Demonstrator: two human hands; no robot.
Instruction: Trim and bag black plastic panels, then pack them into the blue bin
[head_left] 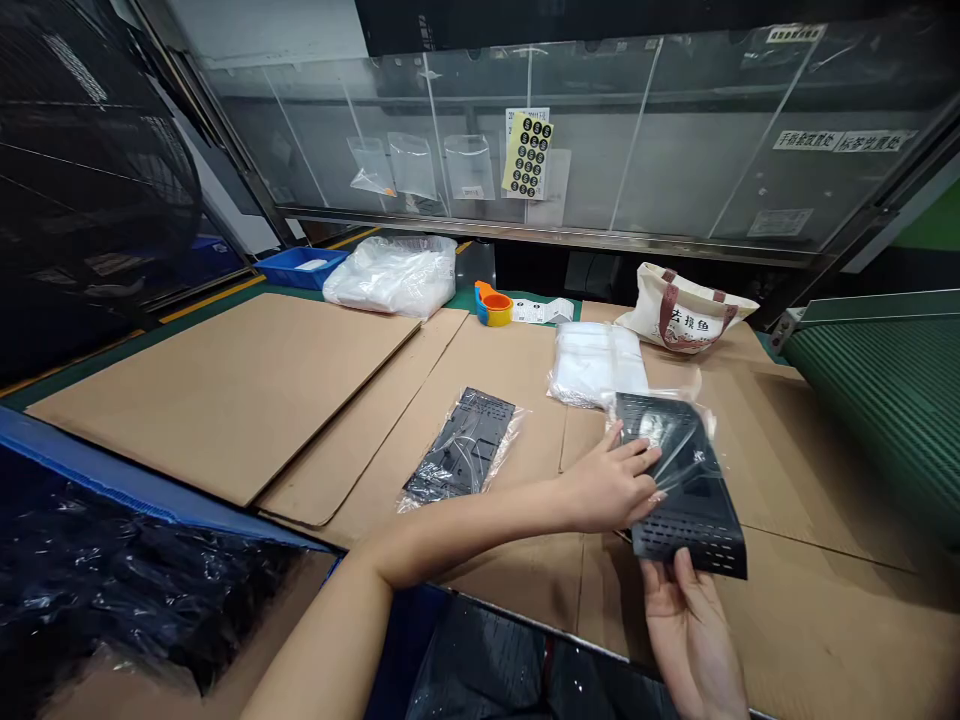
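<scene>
A black slotted panel [701, 510] is tilted over the right part of the cardboard, its far portion inside a clear plastic bag [679, 450]. My right hand [694, 620] grips the panel's near edge from below, thumb on top. Reaching across from the left, my left hand [611, 488] has its fingers on the bag at the panel's left side, and the film is drawn into creases beside them. Another black panel in a clear bag [465, 445] lies flat to the left of my hands. Just beyond the held panel is a stack of clear bags [600, 362].
Cardboard sheets [225, 380] cover the bench. Along the back stand a blue tray [300, 266], a bulky plastic bag [394, 275], an orange-yellow tape dispenser [493, 304] and a cloth tote [686, 310]. A green ribbed belt [885, 390] is at right; bagged black parts [135, 580] fill the lower left.
</scene>
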